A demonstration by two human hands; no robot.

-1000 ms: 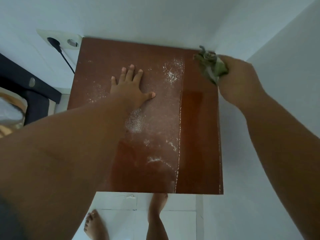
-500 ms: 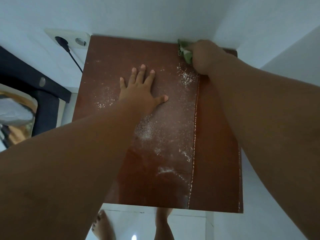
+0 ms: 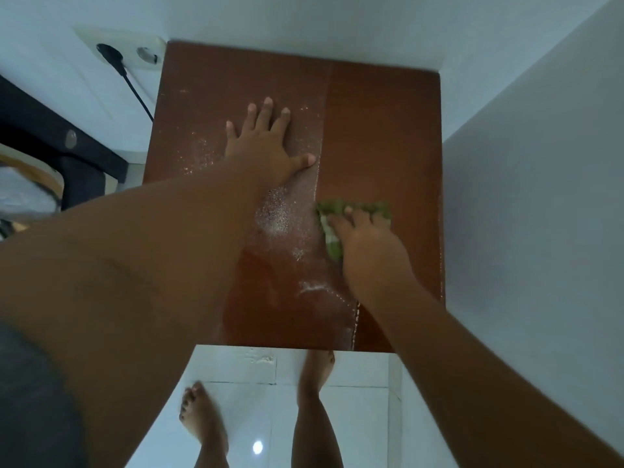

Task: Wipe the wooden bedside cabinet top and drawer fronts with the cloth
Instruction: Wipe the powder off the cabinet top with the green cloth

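At about ten o'clock from the cabinet top a wall socket carries a black plug, both clear of the wood. The left half of the top, from nine round to twelve o'clock, is flecked with pale dust, so that part looks unwiped. The left hand lies flat there, fingers straight and spread, palm down on the wood, grasping nothing (it seems only to steady the cabinet). Just below it, toward six o'clock of that hand, sits the thickest patch of white powder, with a thinner smear nearer the front edge. A pale line of gathered dust runs front to back through the middle of the top, marking where clean wood begins.

Right on that line, at about four o'clock from the centre, the green cloth is pressed to the wood. The right hand holds it bunched under bent fingers. From there to the three o'clock edge the wood shows dark, glossy and free of dust, so this strip reads as done.

By this showing roughly a third of the top is wiped. The dusty left side is left to do, and the drawer fronts, which are out of sight, cannot be judged.
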